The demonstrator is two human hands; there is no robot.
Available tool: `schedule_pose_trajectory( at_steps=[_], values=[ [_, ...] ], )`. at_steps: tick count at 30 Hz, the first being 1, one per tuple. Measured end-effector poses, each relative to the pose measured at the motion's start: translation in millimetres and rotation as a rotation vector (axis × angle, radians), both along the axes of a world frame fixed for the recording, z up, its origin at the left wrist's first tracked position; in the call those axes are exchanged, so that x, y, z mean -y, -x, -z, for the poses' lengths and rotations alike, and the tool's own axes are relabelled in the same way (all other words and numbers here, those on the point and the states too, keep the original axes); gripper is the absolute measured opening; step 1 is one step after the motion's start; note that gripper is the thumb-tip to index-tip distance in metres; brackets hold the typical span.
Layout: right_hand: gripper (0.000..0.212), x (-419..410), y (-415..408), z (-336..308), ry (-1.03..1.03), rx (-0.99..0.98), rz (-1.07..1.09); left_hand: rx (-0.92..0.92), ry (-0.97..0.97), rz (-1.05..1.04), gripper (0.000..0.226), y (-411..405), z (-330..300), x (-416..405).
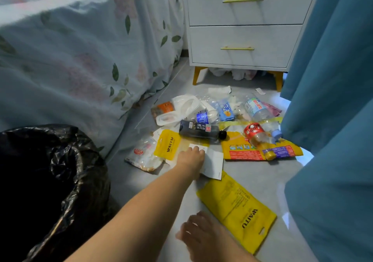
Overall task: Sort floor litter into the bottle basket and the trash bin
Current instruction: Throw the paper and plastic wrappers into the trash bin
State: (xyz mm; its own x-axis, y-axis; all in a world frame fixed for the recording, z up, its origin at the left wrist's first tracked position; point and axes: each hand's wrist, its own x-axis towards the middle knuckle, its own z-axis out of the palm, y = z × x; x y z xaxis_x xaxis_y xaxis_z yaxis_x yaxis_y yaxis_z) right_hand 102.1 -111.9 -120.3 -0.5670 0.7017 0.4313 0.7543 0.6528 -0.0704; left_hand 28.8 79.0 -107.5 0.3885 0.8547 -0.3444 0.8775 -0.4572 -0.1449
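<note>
Sorting is judged barely begun. The left hand (192, 159) is laid flat on a white paper (212, 162) at centre, its grasp not discernible; the right hand (198, 233), at 6 o'clock, is loosely spread and empty. Bottles (199, 129) and wrappers (240, 205) are strewn on the grey tiled floor (272, 181) toward 1 o'clock. A black-lined trash bin (50, 181) stands at 8 o'clock; no basket is seen. Bed, nightstand and curtain enclose the area.
</note>
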Motion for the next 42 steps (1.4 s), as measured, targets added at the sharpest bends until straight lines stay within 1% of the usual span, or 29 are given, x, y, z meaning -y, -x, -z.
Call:
schedule_pose_trajectory(
  at_steps=[1,2,3,4,6,9,10,12,14,16,17,19,22,24,25,27,30,31,33,35,39,42],
  values=[
    [0.014,-3.3,-8.4,3.2,0.144,0.027,-0.009,0.014,0.002,-0.006,0.07,-0.8,4.4,0.0],
    [0.007,-10.5,-14.6,5.8,0.163,0.052,0.051,0.021,0.001,-0.002,0.068,-0.3,7.4,0.0],
    [0.016,-14.4,-23.7,11.5,0.184,0.068,0.103,0.022,-0.011,0.015,0.063,0.2,9.2,0.4],
    [0.021,-18.9,-33.4,15.7,0.214,0.062,0.148,0.02,-0.029,0.04,0.057,1.4,11.1,-0.2],
    [0.025,-26.6,-49.9,20.6,0.232,0.064,0.253,0.021,-0.078,0.108,0.042,6.0,11.6,0.1],
    [0.032,-31.8,-70.5,21.1,0.306,-0.04,0.445,0.008,-0.159,0.218,0.027,15.1,2.1,-0.6],
    [0.038,-34.7,-76.7,20.5,0.344,-0.059,0.519,-0.009,-0.187,0.264,0.024,18.1,-4.1,-1.7],
    [0.061,-39.0,-85.8,20.3,0.488,-0.018,0.65,-0.039,-0.253,0.341,0.018,22.6,-22.8,-3.2],
    [0.086,-42.2,-91.9,19.6,0.624,-0.013,0.769,-0.035,-0.326,0.36,0.017,25.0,-48.8,-5.8],
    [0.1,-45.2,-93.6,15.7,0.709,-0.007,0.841,0.016,-0.383,0.346,0.021,26.1,-83.6,-7.6],
    [0.102,-46.8,-93.0,14.0,0.727,0.005,0.856,0.067,-0.402,0.326,0.023,27.4,-103.3,-7.7],
    [0.099,-49.7,-89.1,9.1,0.788,0.029,0.874,0.226,-0.42,0.249,0.026,35.2,-144.4,-3.1],
    [0.098,-51.9,-83.7,4.3,0.954,-0.077,0.898,0.493,-0.483,0.147,0.027,63.0,-198.3,20.3],
    [0.093,-49.2,-82.3,1.2,1.017,-0.146,0.882,0.622,-0.497,0.068,0.026,92.5,-223.7,41.8],
    [0.087,-46.8,-82.2,-0.6,1.026,-0.152,0.871,0.687,-0.473,-0.004,0.028,109.0,-232.5,52.2],
    [0.076,-41.6,-81.4,-3.8,1.056,-0.149,0.837,0.811,-0.365,-0.194,0.029,143.8,-242.5,72.1],
    [0.067,-37.4,-79.6,-4.2,1.092,-0.171,0.767,1.041,-0.181,-0.475,0.025,189.4,-245.1,100.6],
    [0.061,-37.7,-79.4,-3.7,1.092,-0.235,0.747,1.133,-0.13,-0.549,0.021,201.3,-246.0,109.8],
    [0.044,-39.1,-77.3,-6.1,1.112,-0.474,0.683,1.305,-0.036,-0.654,0.015,220.4,-249.5,128.4],
    [0.032,-39.2,-71.6,-18.0,1.164,-0.673,0.615,1.388,0.016,-0.716,0.015,234.6,-252.7,144.8],
    [0.026,-40.9,-51.1,-55.1,1.375,-1.15,0.521,1.506,0.05,-0.76,0.015,245.7,-254.9,170.9],
    [0.03,-44.6,-32.2,-86.6,1.408,-1.35,0.394,1.569,0.066,-0.789,0.034,245.9,-249.4,183.3]
  ],
)
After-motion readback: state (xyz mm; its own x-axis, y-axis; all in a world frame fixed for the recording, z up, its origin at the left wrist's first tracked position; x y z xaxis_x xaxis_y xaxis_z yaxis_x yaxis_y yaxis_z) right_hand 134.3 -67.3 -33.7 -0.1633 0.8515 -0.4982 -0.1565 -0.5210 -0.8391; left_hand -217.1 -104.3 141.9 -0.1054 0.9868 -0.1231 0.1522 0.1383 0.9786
